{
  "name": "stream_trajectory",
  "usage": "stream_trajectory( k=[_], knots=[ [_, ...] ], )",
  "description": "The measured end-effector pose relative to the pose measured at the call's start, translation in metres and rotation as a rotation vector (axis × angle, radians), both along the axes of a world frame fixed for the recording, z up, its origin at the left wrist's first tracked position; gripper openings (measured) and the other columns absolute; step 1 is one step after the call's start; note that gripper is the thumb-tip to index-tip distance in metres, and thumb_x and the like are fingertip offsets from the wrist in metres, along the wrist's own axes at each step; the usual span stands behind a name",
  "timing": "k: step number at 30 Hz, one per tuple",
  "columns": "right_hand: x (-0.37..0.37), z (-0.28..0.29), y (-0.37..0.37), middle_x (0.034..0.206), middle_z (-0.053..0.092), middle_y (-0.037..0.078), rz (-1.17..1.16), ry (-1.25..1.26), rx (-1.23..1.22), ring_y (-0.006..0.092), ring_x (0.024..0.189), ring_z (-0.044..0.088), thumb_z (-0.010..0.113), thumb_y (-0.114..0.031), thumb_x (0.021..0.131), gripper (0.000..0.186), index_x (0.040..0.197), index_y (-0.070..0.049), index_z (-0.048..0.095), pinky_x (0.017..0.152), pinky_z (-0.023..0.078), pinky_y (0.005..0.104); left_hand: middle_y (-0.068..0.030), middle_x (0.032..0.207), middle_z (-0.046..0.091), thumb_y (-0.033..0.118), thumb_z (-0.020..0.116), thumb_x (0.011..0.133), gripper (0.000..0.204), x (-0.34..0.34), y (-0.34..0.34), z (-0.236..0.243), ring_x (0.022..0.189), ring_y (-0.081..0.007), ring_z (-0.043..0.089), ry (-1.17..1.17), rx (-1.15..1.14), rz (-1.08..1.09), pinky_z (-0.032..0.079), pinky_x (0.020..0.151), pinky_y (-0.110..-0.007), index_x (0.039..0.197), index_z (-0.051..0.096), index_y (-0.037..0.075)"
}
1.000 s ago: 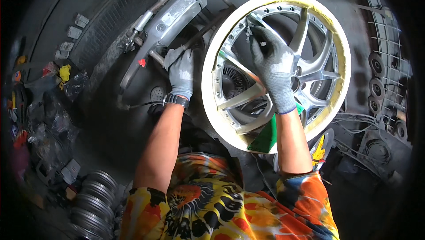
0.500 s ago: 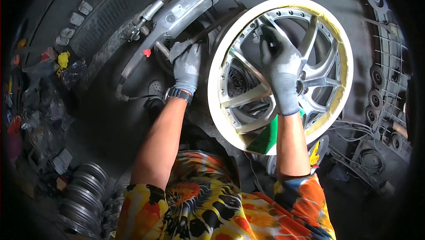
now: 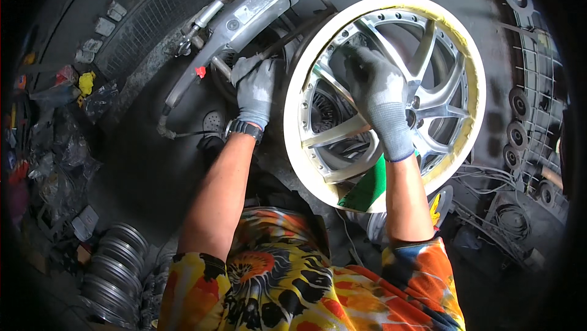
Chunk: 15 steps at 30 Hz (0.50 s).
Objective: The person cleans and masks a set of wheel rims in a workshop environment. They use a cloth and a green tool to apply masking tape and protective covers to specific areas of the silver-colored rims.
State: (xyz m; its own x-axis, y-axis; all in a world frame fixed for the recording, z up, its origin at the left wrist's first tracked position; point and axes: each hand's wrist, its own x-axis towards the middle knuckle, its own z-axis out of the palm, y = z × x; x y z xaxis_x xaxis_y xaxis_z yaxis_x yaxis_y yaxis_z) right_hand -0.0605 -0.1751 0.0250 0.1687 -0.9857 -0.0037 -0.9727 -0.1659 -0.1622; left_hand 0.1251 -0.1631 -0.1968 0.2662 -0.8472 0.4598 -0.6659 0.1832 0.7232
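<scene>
A silver multi-spoke wheel rim (image 3: 438,95) with a cream outer lip edged in yellowish tape fills the right centre. My right hand (image 3: 376,83), in a grey glove, is inside it at the upper-left spokes, fingers curled; what they hold is hidden in shadow. A green sheet (image 3: 367,187) lies at the rim's bottom, under my forearm. My left hand (image 3: 255,89), gloved, has its fingers bent at the rim's left, beside a metal pipe of a grey machine arm (image 3: 257,7); I cannot make out what it grips.
Stacked silver rims (image 3: 114,276) stand at lower left. Plastic bags (image 3: 64,154) and yellow gloves (image 3: 85,83) clutter the left. Small blocks (image 3: 104,25) lie beside a grille. On the right are a wire rack (image 3: 538,99) with discs and coiled cables (image 3: 510,221). A shoe (image 3: 214,122) shows below the machine.
My right hand has made small shifts among the same spokes; the small pale piece seen at its fingers earlier is now hard to see. My left hand stays beside the pipe.
</scene>
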Motion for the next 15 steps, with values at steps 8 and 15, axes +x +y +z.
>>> stream_trajectory(
  k=[8,15],
  knots=[
    [-0.006,0.008,0.000,0.100,0.072,0.014,0.084,-0.063,0.035,0.0341,0.090,0.072,0.067,-0.008,0.094,0.021,0.113,-0.011,0.075,0.079,0.056,0.0409,-0.0135,0.093,0.072,0.011,0.066,0.096,0.010,0.005,0.005,0.012,0.089,-0.0329,0.066,-0.084,0.119,-0.080,0.052,0.082,-0.046,0.096,0.073,0.005],
    [-0.009,0.009,-0.004,0.100,0.071,0.015,0.126,-0.022,0.161,0.0334,0.094,0.072,0.066,-0.006,0.094,0.023,0.115,-0.011,0.075,0.080,0.056,0.0414,-0.0115,0.091,0.072,0.013,0.065,0.095,0.009,0.001,0.004,0.008,0.086,-0.0317,0.067,-0.101,0.000,-0.039,0.052,0.082,-0.045,0.092,0.073,0.008]
  ],
)
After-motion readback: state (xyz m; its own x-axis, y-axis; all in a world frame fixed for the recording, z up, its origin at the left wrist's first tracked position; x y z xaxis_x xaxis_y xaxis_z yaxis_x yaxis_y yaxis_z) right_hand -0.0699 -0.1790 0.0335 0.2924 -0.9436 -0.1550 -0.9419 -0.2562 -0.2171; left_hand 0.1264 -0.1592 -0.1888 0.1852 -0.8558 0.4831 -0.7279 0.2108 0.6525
